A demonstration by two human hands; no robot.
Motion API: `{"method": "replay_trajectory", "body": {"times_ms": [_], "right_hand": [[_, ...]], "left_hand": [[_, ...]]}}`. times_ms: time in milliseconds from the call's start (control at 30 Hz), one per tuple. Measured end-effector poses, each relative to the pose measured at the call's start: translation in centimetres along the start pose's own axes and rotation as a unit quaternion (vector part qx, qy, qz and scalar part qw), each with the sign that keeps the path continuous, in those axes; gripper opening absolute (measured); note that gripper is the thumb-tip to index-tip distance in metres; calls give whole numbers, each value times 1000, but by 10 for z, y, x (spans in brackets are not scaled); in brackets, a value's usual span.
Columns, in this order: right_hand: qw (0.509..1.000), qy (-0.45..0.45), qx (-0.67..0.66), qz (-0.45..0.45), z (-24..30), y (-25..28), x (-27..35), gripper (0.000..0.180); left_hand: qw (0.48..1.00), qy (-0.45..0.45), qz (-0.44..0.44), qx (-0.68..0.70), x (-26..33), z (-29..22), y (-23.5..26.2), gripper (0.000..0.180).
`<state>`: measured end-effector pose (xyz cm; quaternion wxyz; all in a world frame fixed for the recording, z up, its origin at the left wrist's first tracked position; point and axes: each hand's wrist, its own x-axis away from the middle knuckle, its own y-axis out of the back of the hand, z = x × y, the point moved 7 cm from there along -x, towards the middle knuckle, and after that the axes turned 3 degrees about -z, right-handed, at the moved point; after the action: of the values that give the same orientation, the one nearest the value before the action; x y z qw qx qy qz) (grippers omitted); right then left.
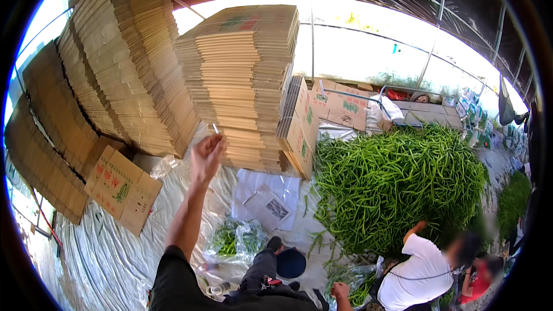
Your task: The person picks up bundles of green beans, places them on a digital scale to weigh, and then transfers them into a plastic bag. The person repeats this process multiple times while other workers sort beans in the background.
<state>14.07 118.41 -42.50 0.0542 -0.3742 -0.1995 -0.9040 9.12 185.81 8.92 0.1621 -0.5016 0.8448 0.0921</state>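
My left hand (pixel 206 156) is raised in front of a tall stack of flat cardboard boxes (pixel 230 92), its fingers pinched together. A short thin white stick (pixel 216 129), seemingly a cigarette, sticks up from the fingertips. Low in the view, my right hand (pixel 341 290) is curled closed; whether anything is in it is hidden. It is beside clear plastic bags of long green peppers (pixel 358 289). Another clear bag of green produce (pixel 236 238) lies on the ground by my feet, below plastic sheets and a printed paper (pixel 271 207).
More cardboard stacks (pixel 124 69) line the left, with a loose flattened box (pixel 123 190) leaning there. A big heap of green peppers (pixel 403 184) covers the right. A person in a white shirt (pixel 417 273) bends over it. A dark blue round object (pixel 291 263) is near my feet.
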Motion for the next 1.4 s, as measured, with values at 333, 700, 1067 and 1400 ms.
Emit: {"method": "replay_trajectory", "body": {"times_ms": [333,700,1067,1400], "right_hand": [[984,60,168,12,100,-111,-9,26],[983,19,182,19,140,-172,-21,37],[978,29,204,10,150,-166,-35,42],[971,80,226,10,173,-139,-37,39]], "left_hand": [[899,-247,-69,-355,-345,-45,-115,22],[758,-199,-1,-621,-519,-7,-160,28],[960,-232,153,-4,-307,-14,-213,40],[325,151,487,797,33,-212,-224,77]]}}
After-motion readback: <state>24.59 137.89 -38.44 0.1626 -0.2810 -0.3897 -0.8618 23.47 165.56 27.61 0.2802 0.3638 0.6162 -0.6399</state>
